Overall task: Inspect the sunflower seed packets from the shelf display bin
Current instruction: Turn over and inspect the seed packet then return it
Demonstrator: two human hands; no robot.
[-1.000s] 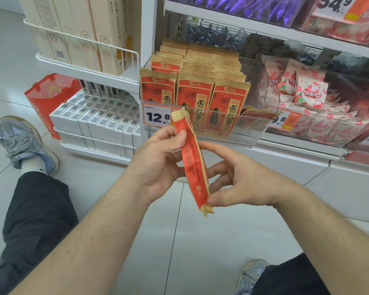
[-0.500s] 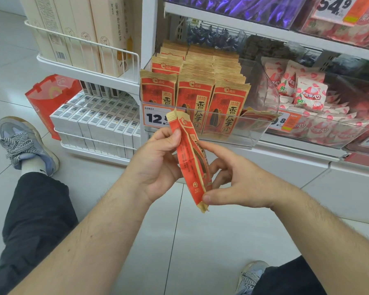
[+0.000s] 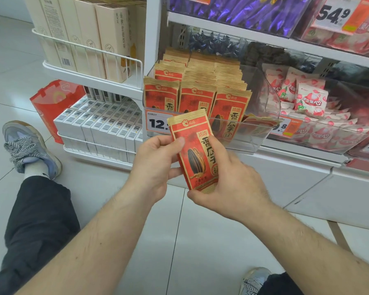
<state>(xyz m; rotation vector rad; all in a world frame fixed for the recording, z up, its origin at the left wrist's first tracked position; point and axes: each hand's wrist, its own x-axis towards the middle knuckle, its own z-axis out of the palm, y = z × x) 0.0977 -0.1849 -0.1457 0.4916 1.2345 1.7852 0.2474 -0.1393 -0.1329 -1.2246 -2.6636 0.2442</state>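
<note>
You hold one sunflower seed packet point(image 3: 195, 152) front-up before the clear display bin point(image 3: 251, 137).
Your left hand point(image 3: 156, 167) pinches its left edge; your right hand point(image 3: 228, 177) grips its lower right, fingers apparently behind.

Retail shop, snack aisle. White shelving point(image 3: 264, 39) stocked with many identical goods: red-gold seed packets point(image 3: 197, 99) lined up in clear display bin point(image 3: 254, 137), pink-white snack packs point(image 3: 307, 99) in neighbouring bin, purple packs point(image 3: 243, 11) above. Printed price tags seen: "12." point(image 3: 158, 123), "54.9" point(image 3: 332, 14). Boxed goods point(image 3: 90, 37) racked in white wire side baskets point(image 3: 90, 51). Pale tiled floor point(image 3: 179, 241).
</note>
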